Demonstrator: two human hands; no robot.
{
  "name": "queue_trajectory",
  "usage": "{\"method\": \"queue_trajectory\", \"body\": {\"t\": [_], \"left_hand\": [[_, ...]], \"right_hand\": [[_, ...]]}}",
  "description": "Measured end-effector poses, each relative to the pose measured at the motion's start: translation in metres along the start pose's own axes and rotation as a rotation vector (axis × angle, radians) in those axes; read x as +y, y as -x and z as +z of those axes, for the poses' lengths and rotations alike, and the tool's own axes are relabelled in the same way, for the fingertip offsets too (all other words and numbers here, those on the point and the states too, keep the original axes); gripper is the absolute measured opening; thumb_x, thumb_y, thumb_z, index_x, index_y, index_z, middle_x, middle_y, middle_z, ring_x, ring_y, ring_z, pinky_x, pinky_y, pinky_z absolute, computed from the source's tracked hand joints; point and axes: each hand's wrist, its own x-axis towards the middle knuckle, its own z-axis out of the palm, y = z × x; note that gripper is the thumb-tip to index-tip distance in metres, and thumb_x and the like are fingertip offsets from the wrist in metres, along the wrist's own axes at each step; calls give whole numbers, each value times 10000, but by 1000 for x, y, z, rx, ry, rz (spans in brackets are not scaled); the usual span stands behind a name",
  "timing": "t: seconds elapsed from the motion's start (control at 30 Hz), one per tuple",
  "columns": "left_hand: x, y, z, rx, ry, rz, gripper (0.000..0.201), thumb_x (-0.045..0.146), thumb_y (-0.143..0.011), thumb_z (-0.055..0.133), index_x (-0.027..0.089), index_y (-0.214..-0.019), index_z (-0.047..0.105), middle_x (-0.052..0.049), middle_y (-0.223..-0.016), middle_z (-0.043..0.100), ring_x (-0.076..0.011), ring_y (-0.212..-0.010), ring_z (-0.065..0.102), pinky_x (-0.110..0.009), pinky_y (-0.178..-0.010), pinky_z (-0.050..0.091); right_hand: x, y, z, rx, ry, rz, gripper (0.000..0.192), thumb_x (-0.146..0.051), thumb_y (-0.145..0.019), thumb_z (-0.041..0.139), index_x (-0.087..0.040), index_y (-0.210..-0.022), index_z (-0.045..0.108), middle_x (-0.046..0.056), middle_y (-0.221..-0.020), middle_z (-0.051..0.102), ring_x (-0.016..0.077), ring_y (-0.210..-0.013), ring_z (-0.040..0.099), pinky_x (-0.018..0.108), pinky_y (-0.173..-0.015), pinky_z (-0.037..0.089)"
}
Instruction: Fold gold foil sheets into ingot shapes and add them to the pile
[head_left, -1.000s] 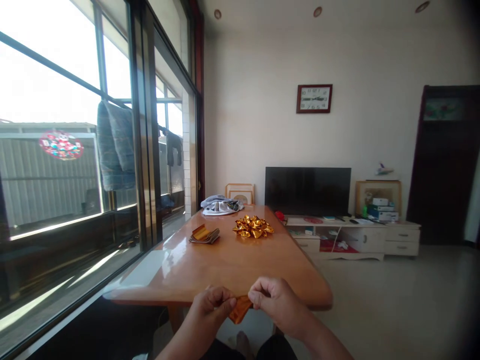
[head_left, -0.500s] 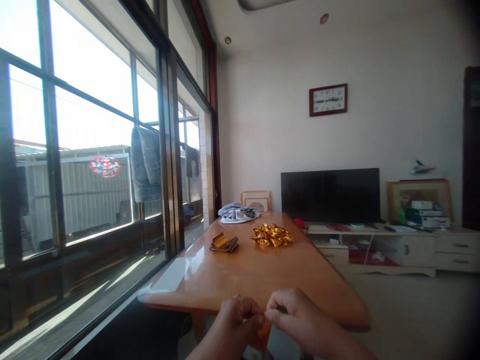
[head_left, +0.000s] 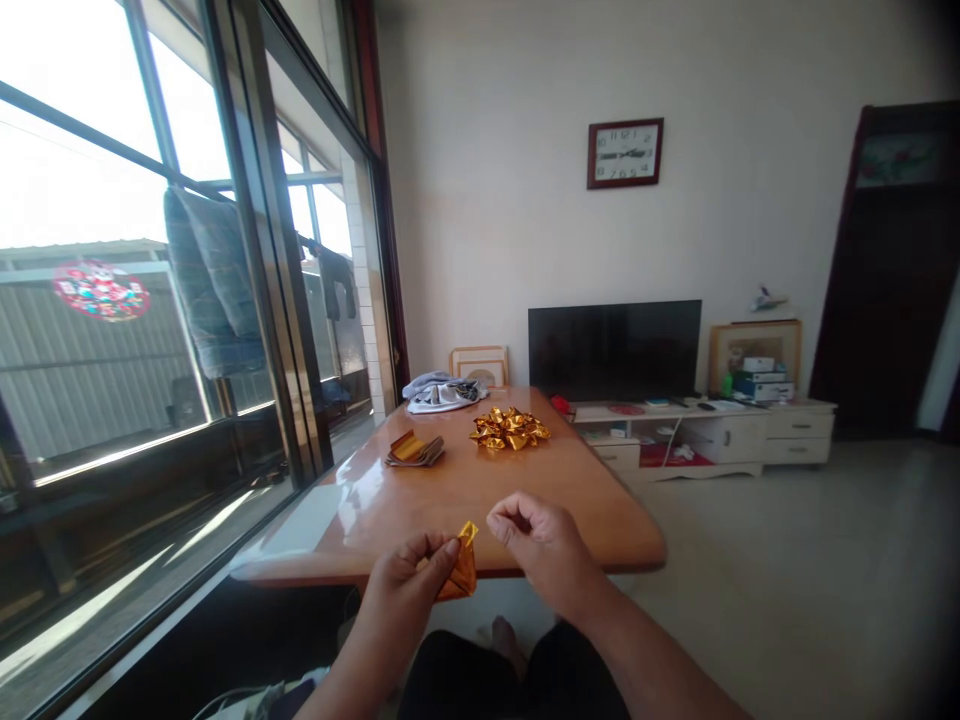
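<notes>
My left hand (head_left: 415, 575) pinches a folded piece of shiny gold foil paper (head_left: 463, 575) between thumb and fingers, just off the table's near edge. A twisted tip of the foil paper sticks up above the thumb. To its right, my right hand (head_left: 534, 540) is closed, thumb against the curled forefinger, apart from the foil; nothing shows between its fingertips. Farther up the wooden table (head_left: 480, 500) lies a pile of folded gold foil pieces (head_left: 511, 429). Left of that pile rests a stack of flat gold and brownish paper sheets (head_left: 416, 450).
Crumpled cloth (head_left: 444, 393) lies at the table's far end, near framed pictures (head_left: 480, 366). A low white cabinet (head_left: 799, 425) bearing a television (head_left: 615, 350) stands along the back wall. Windows (head_left: 187, 300) run down the left side. My knees (head_left: 457, 675) are below the table edge.
My hands, together at the foil paper before, are now apart: the left keeps the foil, the right has let go. Both appear higher in view, and the camera has turned right and down.
</notes>
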Motion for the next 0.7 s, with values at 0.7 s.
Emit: {"method": "queue_trajectory", "body": {"t": [0.7], "left_hand": [[9, 10, 13, 253, -177, 215, 362, 549, -772, 743, 208, -890, 772, -76, -892, 787, -270, -721, 745, -272, -473, 512]], "right_hand": [[-2, 10, 52, 277, 183, -145, 99, -136, -871, 657, -206, -913, 712, 36, -902, 722, 195, -874, 658, 303, -800, 498]]}}
